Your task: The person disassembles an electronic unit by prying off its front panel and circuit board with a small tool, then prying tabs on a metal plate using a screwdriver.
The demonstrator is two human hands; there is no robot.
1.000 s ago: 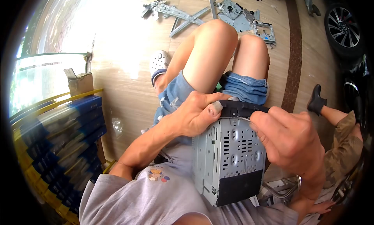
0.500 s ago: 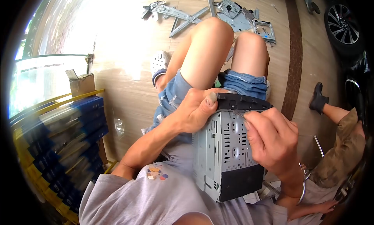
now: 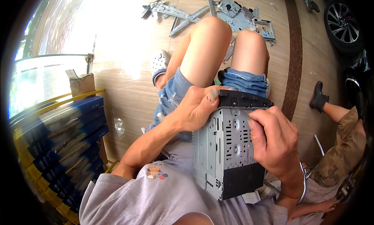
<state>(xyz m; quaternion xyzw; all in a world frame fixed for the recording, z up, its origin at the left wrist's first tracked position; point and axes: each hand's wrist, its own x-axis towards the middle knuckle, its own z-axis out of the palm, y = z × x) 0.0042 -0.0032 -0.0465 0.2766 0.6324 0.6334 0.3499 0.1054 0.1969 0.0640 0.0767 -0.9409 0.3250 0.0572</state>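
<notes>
A car stereo (image 3: 233,143), with a perforated silver metal case and a black front panel (image 3: 245,100), rests against my lap and shirt. My left hand (image 3: 200,108) grips the left end of the panel, its thumb on top and the other fingers mostly hidden behind. My right hand (image 3: 274,141) is closed in a pinch over the right side of the case. From its fingertips a thin metal pick (image 3: 244,112) reaches to the seam between the panel and the case. Most of the pick is hidden by my fingers.
Metal brackets (image 3: 183,16) and dismantled metal parts (image 3: 237,14) lie on the floor beyond my knees. Stacked blue boxes (image 3: 91,112) stand at the left. Another person's boot (image 3: 318,96) and a car wheel (image 3: 343,22) are at the right.
My right hand has shifted slightly right, with the pick tip still at the seam. The stereo has tilted a little; my left hand keeps its hold.
</notes>
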